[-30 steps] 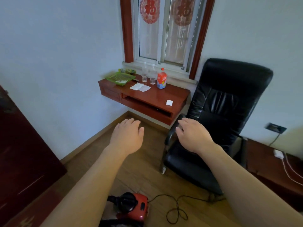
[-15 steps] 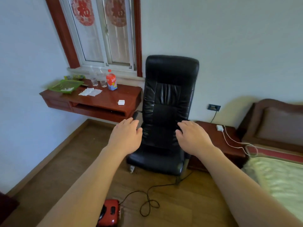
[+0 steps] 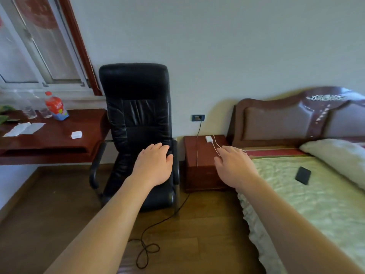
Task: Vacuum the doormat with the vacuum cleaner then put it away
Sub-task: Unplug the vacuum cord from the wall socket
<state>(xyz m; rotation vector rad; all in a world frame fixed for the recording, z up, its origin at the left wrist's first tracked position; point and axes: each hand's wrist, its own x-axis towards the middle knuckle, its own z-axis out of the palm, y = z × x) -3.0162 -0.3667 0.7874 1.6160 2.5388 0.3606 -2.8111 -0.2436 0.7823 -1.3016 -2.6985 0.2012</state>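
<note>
My left hand [image 3: 154, 165] and my right hand [image 3: 235, 167] are stretched out in front of me, palms down, fingers relaxed, holding nothing. A black power cord [image 3: 147, 250] lies looped on the wooden floor and runs up past the chair to a wall socket [image 3: 198, 117]. The red vacuum cleaner and the doormat are out of view.
A black leather armchair [image 3: 136, 115] stands against the wall between a red-brown wall desk [image 3: 49, 139] with bottles and papers and a bedside cabinet [image 3: 201, 165] bearing a white charger. A bed [image 3: 308, 204] with a black phone [image 3: 303, 175] fills the right side.
The view has swung to the right: the desk and window slid left, the bed came into view, and the red vacuum cleaner left the bottom edge. Both hands stay outstretched and empty.
</note>
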